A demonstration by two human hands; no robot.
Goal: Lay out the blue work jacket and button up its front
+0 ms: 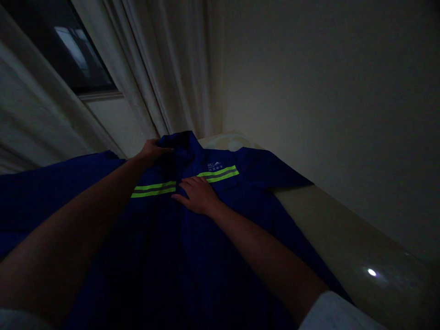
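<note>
A dark blue work jacket (220, 243) lies spread out in front of me, with its collar (182, 144) at the far end. Lime-green reflective stripes (218, 174) cross its chest on both sides of the front opening. My left hand (153, 152) is at the top of the jacket, its fingers curled over the collar's edge. My right hand (197, 195) rests flat on the chest, fingers apart, with the fingertips just below the stripe. It holds nothing. Short white sleeves show at the bottom corners.
The jacket lies on a glossy beige surface (343, 229) that shows a bright reflection. A pale soft item (232, 141) sits behind the collar. Pleated white curtains (182, 78) hang beside a dark window (58, 46), and a plain wall (326, 82) rises at the right.
</note>
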